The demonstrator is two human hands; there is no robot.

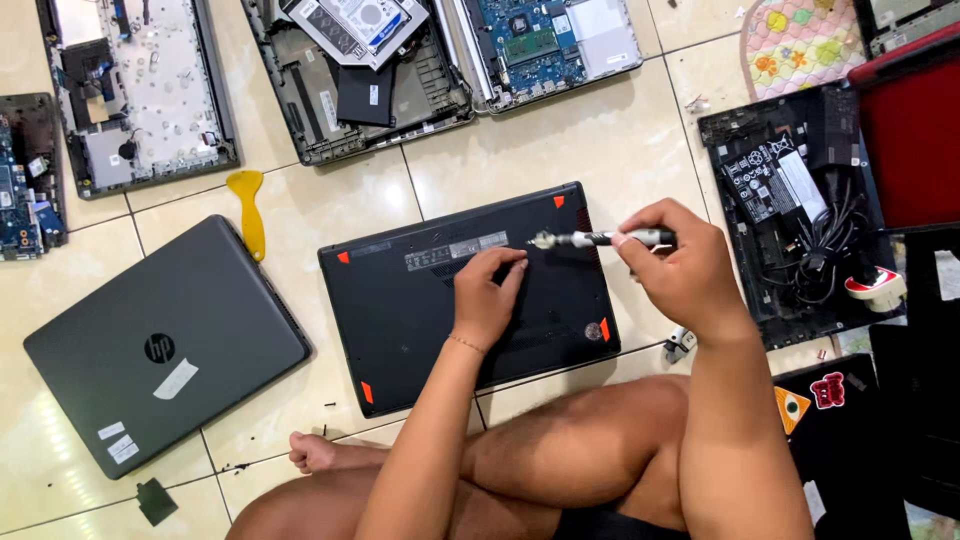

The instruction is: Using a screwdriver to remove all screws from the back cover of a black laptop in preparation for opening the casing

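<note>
Tiled floor (pixel 620 140): left hand (pixel 485 295) presses flat on upturned black laptop (pixel 400 310); right hand (pixel 680 265) grips screwdriver (pixel 600 239). Advise keeping tip square on the screw.

A black laptop (pixel 440 300) lies closed and upside down on the tiled floor (pixel 620 140), its underside facing up, turned slightly askew to the tile joints. Small orange-red feet mark its corners, and a pale label strip sits near its far edge. A slim screwdriver (pixel 600 239) with a silver and black handle is held level above the laptop's far right corner, tip pointing left.
</note>
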